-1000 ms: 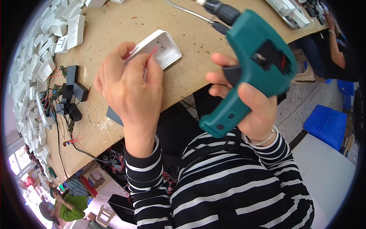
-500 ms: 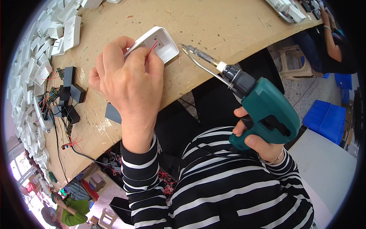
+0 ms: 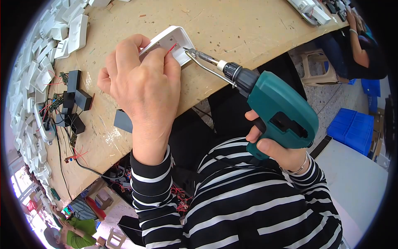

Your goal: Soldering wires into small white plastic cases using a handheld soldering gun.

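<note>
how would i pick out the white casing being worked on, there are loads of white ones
On the wooden bench, skip the heap of white casings along its left edge. Yours lies alone by the near edge, pinned under the left hand: the white casing with a red wire inside.

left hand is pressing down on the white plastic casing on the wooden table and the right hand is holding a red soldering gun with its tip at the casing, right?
Not quite: the soldering gun is teal green, not red. The head view shows it in the right hand, tip at the white plastic casing, which the left hand presses down on the wooden table. The only red there is a thin wire at the casing.
</note>
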`<state>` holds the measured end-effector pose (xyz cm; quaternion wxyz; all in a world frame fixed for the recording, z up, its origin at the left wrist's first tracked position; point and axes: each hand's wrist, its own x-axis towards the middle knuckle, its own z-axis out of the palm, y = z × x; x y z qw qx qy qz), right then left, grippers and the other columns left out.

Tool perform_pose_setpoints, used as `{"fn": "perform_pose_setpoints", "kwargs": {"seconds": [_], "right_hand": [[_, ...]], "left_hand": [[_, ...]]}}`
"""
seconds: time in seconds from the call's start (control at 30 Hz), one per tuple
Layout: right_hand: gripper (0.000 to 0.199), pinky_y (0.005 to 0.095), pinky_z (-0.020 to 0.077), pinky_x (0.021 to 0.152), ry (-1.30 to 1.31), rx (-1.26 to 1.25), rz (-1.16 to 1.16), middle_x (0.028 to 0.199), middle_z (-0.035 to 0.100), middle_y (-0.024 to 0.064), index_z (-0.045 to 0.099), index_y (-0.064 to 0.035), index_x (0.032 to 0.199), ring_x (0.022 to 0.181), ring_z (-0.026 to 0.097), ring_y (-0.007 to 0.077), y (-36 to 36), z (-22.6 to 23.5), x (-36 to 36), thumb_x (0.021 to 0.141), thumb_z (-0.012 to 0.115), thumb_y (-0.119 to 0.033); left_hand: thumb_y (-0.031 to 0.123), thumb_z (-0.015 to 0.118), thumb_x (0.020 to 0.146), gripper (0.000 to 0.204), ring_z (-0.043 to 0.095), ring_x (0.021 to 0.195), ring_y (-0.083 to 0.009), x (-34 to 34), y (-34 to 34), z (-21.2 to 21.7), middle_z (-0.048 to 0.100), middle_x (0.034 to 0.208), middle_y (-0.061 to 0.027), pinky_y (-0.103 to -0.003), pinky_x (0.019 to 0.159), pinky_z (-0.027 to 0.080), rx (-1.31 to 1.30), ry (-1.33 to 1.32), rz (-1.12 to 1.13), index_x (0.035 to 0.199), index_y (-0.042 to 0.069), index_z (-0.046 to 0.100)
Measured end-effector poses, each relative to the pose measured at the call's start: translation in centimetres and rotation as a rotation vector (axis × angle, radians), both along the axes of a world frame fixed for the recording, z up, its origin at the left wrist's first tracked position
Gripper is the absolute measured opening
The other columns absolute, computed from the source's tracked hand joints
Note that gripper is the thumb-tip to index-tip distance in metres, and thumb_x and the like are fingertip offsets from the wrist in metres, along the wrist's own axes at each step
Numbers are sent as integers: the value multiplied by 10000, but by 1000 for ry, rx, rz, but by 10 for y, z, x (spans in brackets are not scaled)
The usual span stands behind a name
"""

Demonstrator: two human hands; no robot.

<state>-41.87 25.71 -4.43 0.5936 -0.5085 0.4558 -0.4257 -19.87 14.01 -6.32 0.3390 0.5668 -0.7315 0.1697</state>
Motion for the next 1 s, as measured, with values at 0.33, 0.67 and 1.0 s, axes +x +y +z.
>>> {"fn": "perform_pose_setpoints", "kwargs": {"seconds": [0.33, 0.67, 1.0], "right_hand": [[567, 273, 542, 730, 68, -36, 12, 1152, 582, 182, 421, 9, 1331, 821, 630, 155, -12, 8, 3, 827, 675, -53], [484, 259, 536, 714, 178, -8, 36, 1078, 585, 125, 479, 0, 1259, 784, 610, 124, -16, 14, 4, 821, 680, -46], [320, 232, 502, 708, 191, 47, 62, 967, 602, 67, 574, -9, 1107, 773, 583, 97, -15, 21, 1, 822, 705, -70]], "left_hand": [[137, 686, 680, 39, 516, 904, -209, -1, 1, 1, 569, 943, -3, -395, 842, 300, 0, -14, -4, 683, 100, 701], [134, 687, 673, 37, 511, 902, -215, -2, 1, 1, 570, 954, -8, -393, 835, 300, -9, -26, -9, 675, 97, 693], [138, 686, 672, 40, 515, 899, -217, -1, 2, 0, 573, 954, -8, -395, 827, 303, -13, -16, -8, 676, 100, 695]]}}
